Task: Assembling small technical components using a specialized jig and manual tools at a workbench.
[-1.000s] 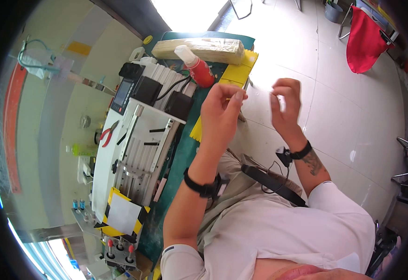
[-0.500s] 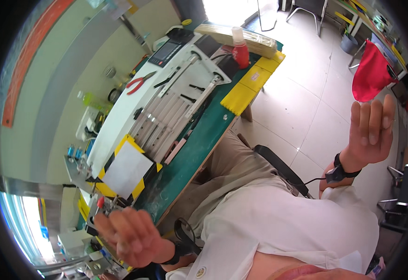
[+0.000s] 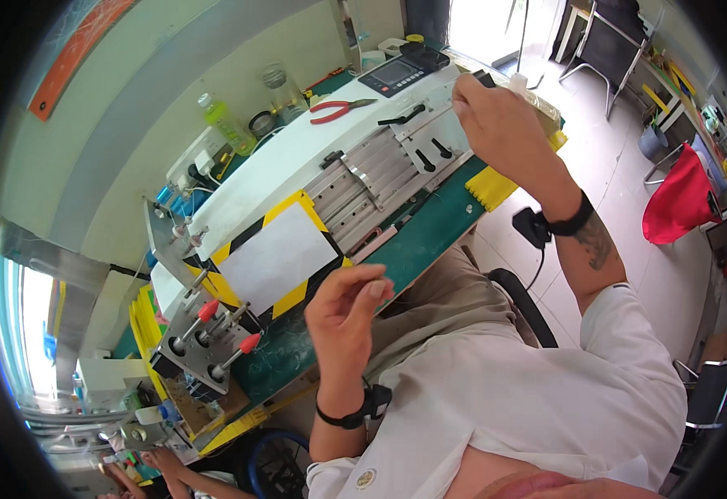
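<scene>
On the bench stands a long white machine (image 3: pixel 297 162) with metal rails (image 3: pixel 355 183) along its front and a small control screen (image 3: pixel 392 75) at its far right end. My right hand (image 3: pixel 500 125) is over that right end, fingers bent downward and closed; whatever they pinch, if anything, is hidden. Nearer to me, my left hand (image 3: pixel 347 312) is raised in front of the white plate (image 3: pixel 276 262) with yellow-and-black striped edges. Its fingers are curled toward the thumb, and I cannot make out anything in them. Red-handled pliers (image 3: pixel 340 110) lie on top of the machine.
Red-tipped clamps (image 3: pixel 205 312) stick out at the machine's left end. A yellow-green bottle (image 3: pixel 226 125) stands behind it. Yellow sheeting (image 3: pixel 492 187) covers the green bench's right edge. A red cloth (image 3: pixel 681 200) hangs at the right. Another person's hands (image 3: pixel 164 461) show at lower left.
Both hands have come in toward the machine: the right from far out on the right, the left up and rightward from the lower left. The view has shifted, showing more of the clamps.
</scene>
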